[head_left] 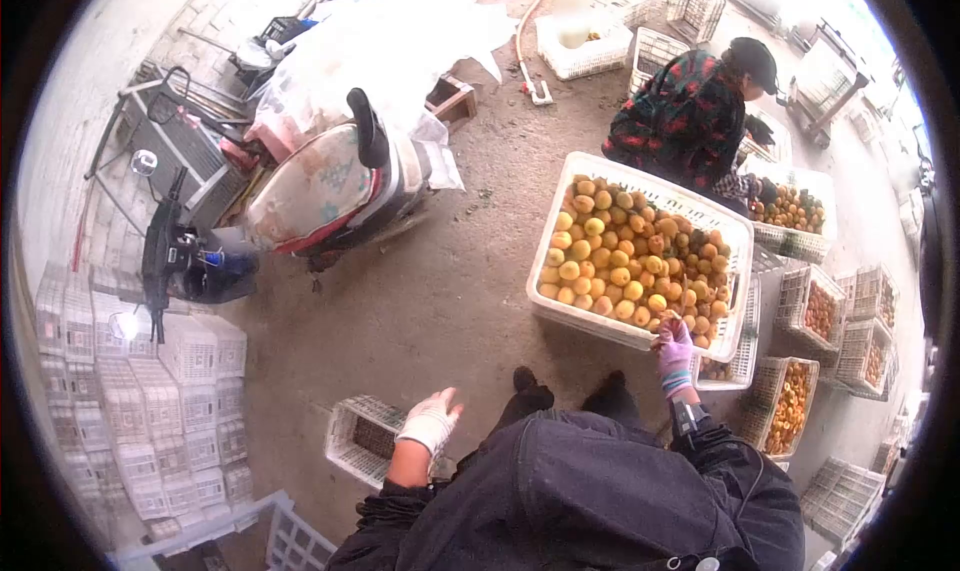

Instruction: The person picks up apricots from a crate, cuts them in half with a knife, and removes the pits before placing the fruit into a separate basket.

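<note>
A white plastic crate (560, 316) full of round yellow-orange fruit (632, 261) stands in front of me, raised on other crates. At its near right corner is my right hand (676, 353), in a purple and white glove. Its fingers are pinched together at the edge of the fruit; what they hold is too small to make out. My left hand (430, 421), in a white glove, hangs low on the left with fingers stretched out and nothing in it. Below and beside that hand, a small white crate (352, 456) with a dark inside sits on the floor.
A co-worker in a patterned jacket (668, 121) bends over another fruit crate (815, 241). Fruit-filled crates (765, 401) line the right. A parked scooter (325, 196) and stacked white crates (185, 356) stand left. A hose (522, 46) lies on the floor behind.
</note>
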Demonstrator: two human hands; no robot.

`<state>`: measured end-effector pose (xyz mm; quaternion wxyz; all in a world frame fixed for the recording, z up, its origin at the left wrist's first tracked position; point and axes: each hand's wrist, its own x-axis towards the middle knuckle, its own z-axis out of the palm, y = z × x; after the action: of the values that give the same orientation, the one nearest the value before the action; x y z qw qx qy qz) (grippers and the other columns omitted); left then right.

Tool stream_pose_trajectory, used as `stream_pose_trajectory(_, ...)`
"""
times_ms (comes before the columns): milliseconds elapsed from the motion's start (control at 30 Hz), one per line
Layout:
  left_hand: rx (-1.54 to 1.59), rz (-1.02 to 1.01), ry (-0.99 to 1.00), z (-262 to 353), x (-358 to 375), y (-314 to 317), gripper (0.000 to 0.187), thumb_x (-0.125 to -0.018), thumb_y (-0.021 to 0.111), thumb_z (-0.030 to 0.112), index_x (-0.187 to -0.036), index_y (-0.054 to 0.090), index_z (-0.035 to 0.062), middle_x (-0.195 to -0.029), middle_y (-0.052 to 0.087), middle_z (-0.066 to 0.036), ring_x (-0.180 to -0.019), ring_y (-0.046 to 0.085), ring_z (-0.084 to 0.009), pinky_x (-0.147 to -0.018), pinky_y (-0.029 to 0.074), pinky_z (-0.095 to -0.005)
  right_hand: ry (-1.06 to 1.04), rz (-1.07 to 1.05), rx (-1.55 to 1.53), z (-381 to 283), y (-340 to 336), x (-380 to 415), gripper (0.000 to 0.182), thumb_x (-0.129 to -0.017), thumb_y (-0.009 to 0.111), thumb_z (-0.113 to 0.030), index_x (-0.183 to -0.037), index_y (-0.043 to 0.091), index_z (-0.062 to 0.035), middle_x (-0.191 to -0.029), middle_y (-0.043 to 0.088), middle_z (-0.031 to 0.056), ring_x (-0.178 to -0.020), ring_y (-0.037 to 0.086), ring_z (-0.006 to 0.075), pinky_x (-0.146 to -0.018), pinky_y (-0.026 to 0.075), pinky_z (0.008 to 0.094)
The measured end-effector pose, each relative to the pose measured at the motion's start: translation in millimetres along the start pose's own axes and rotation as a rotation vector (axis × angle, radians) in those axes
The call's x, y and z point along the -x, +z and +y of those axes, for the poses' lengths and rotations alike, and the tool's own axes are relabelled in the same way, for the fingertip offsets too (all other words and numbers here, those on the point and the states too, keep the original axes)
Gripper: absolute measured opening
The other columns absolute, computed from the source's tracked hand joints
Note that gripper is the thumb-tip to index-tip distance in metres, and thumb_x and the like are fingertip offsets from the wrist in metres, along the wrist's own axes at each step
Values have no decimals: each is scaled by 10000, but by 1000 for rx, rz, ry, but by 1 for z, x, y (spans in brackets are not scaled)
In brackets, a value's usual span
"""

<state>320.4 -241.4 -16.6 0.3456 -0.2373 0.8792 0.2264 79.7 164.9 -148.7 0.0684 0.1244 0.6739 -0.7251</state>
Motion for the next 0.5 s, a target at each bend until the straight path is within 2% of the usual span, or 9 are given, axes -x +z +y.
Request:
stream_pose_trajectory(33, 29, 13, -53, -9, 1, -4, 530, -909, 526, 386, -1339, 482, 79, -1327, 533, -176, -1225, 507, -328, -1028, 401, -398, -62, -58, 5, 7, 18, -1, 216, -926, 600, -114, -1136, 572, -71, -828, 577, -20, -546, 522, 84, -474, 418, 214)
stream_pose_trajectory(167, 126, -62, -105, -41, -1, -2, 541, -900, 523, 405, -1342, 483, 96, -1325, 539, -175, -1226, 514, -327, -1022, 407, -393, 45, -75, 108, -2, 66, 3, 193, -930, 613, -171, -1074, 592, -44, -805, 611, 3, -590, 565, 85, -446, 422, 208)
stream_pose_trajectory(200, 102, -36, -103, -44, -4, 1, 552, -895, 534, 408, -1346, 480, 94, -1310, 553, -175, -1221, 519, -332, -1017, 410, -394, 100, -107, 183, -7, 66, 2, 212, -932, 600, -162, -1103, 560, -43, -889, 599, 8, -708, 603, 106, -483, 466, 213)
stream_pose_trajectory(233, 146, -70, -88, -46, -7, 0, 552, -897, 535, 404, -1350, 480, 93, -1317, 544, -185, -1226, 512, -339, -1019, 407, -391, 90, -99, 137, -9, 71, 0, 221, -933, 618, -210, -1064, 562, -41, -842, 598, 6, -647, 589, 99, -472, 463, 214)
stream_pose_trajectory(333, 145, -61, -65, -42, -21, -9, 525, -915, 533, 391, -1349, 478, 101, -1272, 580, -176, -1187, 548, -328, -997, 428, -400, 165, -125, 38, -26, 90, -7, 239, -937, 622, -239, -1066, 585, -41, -816, 602, 8, -610, 582, 92, -477, 466, 231)
stream_pose_trajectory(367, 180, -87, -73, -39, -27, -12, 531, -919, 536, 389, -1357, 470, 96, -1284, 573, -180, -1195, 547, -319, -1001, 424, -393, 141, -90, -77, -36, 103, -9, 255, -933, 631, -242, -1089, 592, -45, -823, 603, 1, -614, 577, 81, -479, 460, 228)
stream_pose_trajectory(433, 197, -113, -80, -49, -34, -14, 537, -922, 540, 387, -1364, 463, 91, -1296, 566, -184, -1203, 546, -311, -1006, 421, -385, 11, -83, -5, -40, 126, -29, 266, -926, 641, -250, -1094, 592, -50, -830, 600, -6, -624, 571, 68, -458, 450, 214)
stream_pose_trajectory(467, 206, -109, -48, -58, -43, -13, 546, -918, 545, 394, -1365, 462, 92, -1291, 567, -191, -1210, 540, -315, -1015, 414, -389, 76, -108, -64, -54, 136, -33, 278, -918, 653, -250, -1106, 592, -54, -872, 613, -2, -688, 590, 70, -499, 475, 202)
stream_pose_trajectory(500, 220, -102, -10, -64, -56, -16, 555, -914, 550, 401, -1367, 461, 92, -1287, 568, -198, -1218, 534, -320, -1024, 408, -393, 85, -115, -50, -54, 147, -45, 306, -907, 670, -228, -1152, 594, -63, -1000, 647, 17, -869, 605, 103, -814, 495, 226)
